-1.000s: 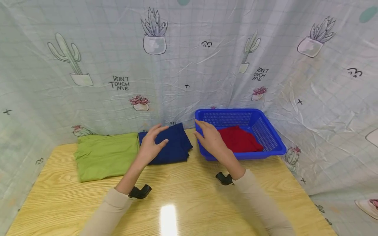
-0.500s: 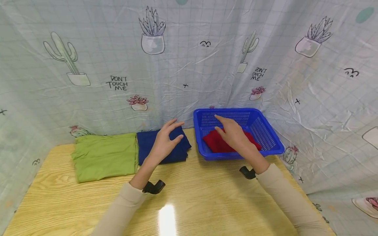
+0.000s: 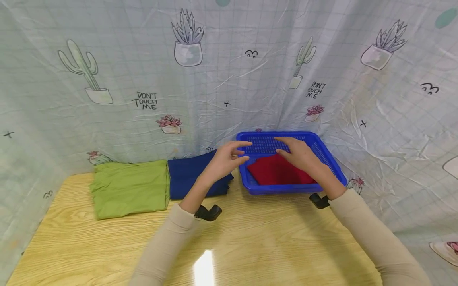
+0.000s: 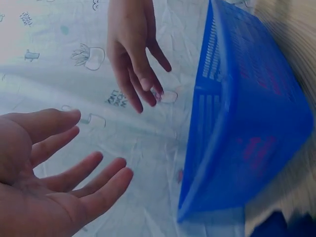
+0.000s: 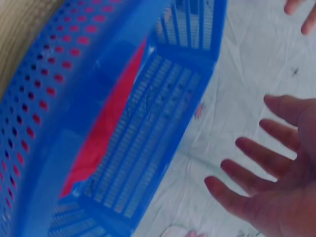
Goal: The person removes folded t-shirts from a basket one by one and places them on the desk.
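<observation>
Red folded cloth (image 3: 275,171) lies inside a blue plastic basket (image 3: 290,189) at the back right of the table. My right hand (image 3: 300,156) hovers over the basket with its fingers spread and nothing in them. Near the basket's left rim floats my left hand (image 3: 227,161), also holding nothing, its fingers loosely extended. Both palms face each other, as the left wrist view shows with the left hand (image 4: 74,177) below the other. Left of the basket is a navy folded cloth (image 3: 189,174), partly hidden by the left arm. Beside it lies a green folded cloth (image 3: 130,188).
The wooden table (image 3: 250,246) runs up to a curtain (image 3: 214,79) printed with potted plants, which hangs close behind the basket and cloths. A dark wrist camera mount (image 3: 208,213) sits at the left wrist, another mount (image 3: 319,200) at the right.
Both hands have moved to the right: the left from above the navy cloth to the basket's left rim, the right from that rim to over the red cloth. The cloths and basket stay put.
</observation>
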Demonstrator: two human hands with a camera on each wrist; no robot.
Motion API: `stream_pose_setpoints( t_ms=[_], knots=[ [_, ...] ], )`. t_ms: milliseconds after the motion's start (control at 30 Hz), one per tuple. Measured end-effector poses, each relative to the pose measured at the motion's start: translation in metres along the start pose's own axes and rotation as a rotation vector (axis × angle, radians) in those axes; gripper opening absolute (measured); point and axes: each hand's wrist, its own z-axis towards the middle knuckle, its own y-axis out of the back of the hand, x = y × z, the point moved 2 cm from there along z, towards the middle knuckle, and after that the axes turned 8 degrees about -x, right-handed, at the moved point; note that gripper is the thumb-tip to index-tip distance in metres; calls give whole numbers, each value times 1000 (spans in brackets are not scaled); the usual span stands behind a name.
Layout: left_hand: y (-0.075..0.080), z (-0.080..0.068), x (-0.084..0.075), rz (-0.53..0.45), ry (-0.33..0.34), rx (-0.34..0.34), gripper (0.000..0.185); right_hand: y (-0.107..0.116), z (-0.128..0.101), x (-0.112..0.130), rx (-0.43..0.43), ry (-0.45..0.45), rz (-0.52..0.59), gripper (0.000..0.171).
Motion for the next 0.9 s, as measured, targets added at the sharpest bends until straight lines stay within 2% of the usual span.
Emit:
stream_pose_setpoints(
  t_ms=[167, 333, 533, 600, 800, 900],
  knots=[
    [-20, 21, -6, -28, 42, 84, 45, 15, 7, -19, 32, -18, 17, 51],
    [-37, 43, -4, -11, 122, 117, 45, 27, 16, -39, 87, 17, 76, 51],
    [-52, 63, 2, -83, 356, 147, 42, 32, 29, -60, 116, -24, 66, 46],
    [-56, 69, 1, -74, 422, 168, 44, 33, 33, -66, 132, -47, 57, 47],
    [-67, 77, -1, -30, 676, 322, 70, 30, 39, -85, 233, -25, -18, 44],
    [-74, 78, 2, -39, 798, 374, 82, 22, 38, -98, 276, -74, -54, 44]
  ],
)
